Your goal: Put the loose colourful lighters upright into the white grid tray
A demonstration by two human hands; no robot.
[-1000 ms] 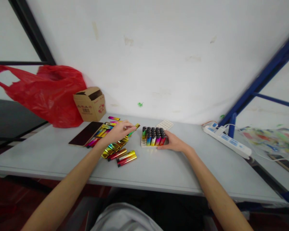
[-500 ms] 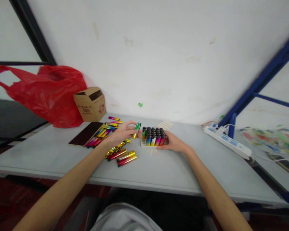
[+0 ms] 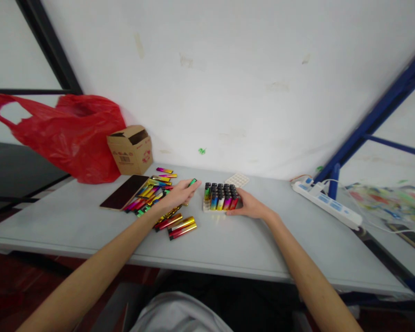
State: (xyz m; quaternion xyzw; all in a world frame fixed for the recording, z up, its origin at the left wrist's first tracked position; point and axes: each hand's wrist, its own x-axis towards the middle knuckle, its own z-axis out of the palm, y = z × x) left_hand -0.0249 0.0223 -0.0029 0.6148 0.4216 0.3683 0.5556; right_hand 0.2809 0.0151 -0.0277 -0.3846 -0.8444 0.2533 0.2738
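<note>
Between the fingers of my left hand (image 3: 182, 192) is a green lighter (image 3: 192, 182), mostly hidden by the hand, left of the tray. My right hand (image 3: 247, 204) grips the right side of a white tray (image 3: 207, 208) of upright lighters with black tops. The tray's left column shows bare slots at the front. A pile of loose metallic lighters (image 3: 148, 191) lies under and beyond my left wrist. Several red and gold lighters (image 3: 182, 229) lie nearer the table's front edge.
A dark flat panel (image 3: 124, 192) lies left of the pile. Behind it stand a cardboard box (image 3: 133, 154) and a red plastic bag (image 3: 79, 138). A white dimpled sheet (image 3: 238, 179) is behind the tray. At the right lies a power strip (image 3: 327, 203) with cables.
My left hand has turned and closed more around the green lighter, which shows less and no longer points upright beside the tray. My right hand stays on the tray.
</note>
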